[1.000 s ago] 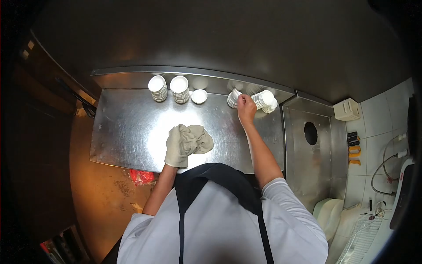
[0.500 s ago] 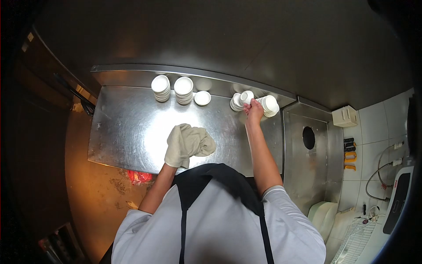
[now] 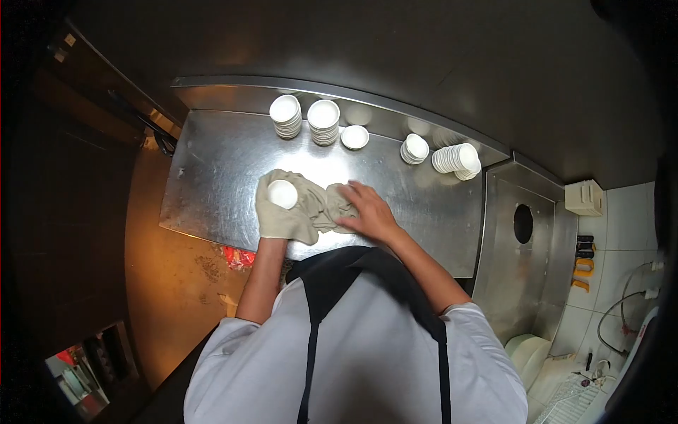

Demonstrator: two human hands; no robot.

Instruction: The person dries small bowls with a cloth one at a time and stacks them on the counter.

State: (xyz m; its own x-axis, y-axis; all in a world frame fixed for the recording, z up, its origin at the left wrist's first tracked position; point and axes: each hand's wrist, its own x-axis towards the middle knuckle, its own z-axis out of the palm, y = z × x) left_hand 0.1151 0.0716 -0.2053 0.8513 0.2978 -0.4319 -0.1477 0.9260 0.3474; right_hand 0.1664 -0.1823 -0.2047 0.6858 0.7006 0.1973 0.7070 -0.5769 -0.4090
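Observation:
A beige cloth (image 3: pixel 304 205) covers my left hand (image 3: pixel 272 219), whose fingers are hidden beneath it. Cradled in that covered hand is a small white bowl (image 3: pixel 282 193), with the cloth between skin and bowl. My right hand (image 3: pixel 372 214) is at the cloth's bunched right end, touching it with thumb and fingers spread apart. Behind the hands, a single small white dish (image 3: pixel 354 137) lies on the steel table (image 3: pixel 219 177). Left of it rise two tall stacks of white dishes, one stack (image 3: pixel 323 124) beside another stack (image 3: pixel 286 116).
To the right stand a short stack of bowls (image 3: pixel 414 149) and a leaning row of nested bowls (image 3: pixel 455 160). A raised steel ledge (image 3: pixel 395 106) runs along the back. Beyond the table's right edge is a steel basin (image 3: pixel 508 275) with a dark round hole.
My right hand has come from the bowls at the right to the cloth. A small white bowl now rests in my cloth-covered left hand. The view has shifted slightly.

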